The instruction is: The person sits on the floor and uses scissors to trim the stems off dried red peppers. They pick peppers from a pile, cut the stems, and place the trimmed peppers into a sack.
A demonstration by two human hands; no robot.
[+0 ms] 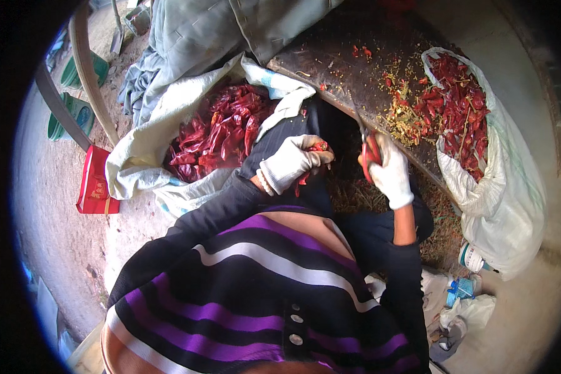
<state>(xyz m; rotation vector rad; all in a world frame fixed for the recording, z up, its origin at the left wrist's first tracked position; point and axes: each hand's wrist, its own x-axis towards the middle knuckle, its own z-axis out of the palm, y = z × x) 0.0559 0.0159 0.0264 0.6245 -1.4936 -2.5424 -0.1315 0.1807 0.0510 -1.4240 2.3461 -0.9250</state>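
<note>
My left hand (293,161), in a white knit glove, is closed around a dried red chili pepper (318,147) above my lap; part of it hangs below the fist. My right hand (387,168), gloved too, grips the red handles of a pair of scissors (369,152), whose blades point up towards the dark board. The scissors stand apart from the chili. To the left, an open white woven sack (140,154) holds a heap of dried red chilies (224,131). On the right lies a second woven sack (509,201), with dried chilies (463,112) spilling from its mouth.
A dark wooden board (336,65) bears scattered yellow seeds (402,117) and chili scraps. Grey quilted cloth (196,42) lies behind the left sack. A red paper bag (95,182), green buckets (72,117) and a shovel (117,39) stand at left; a white tub (472,258) sits lower right.
</note>
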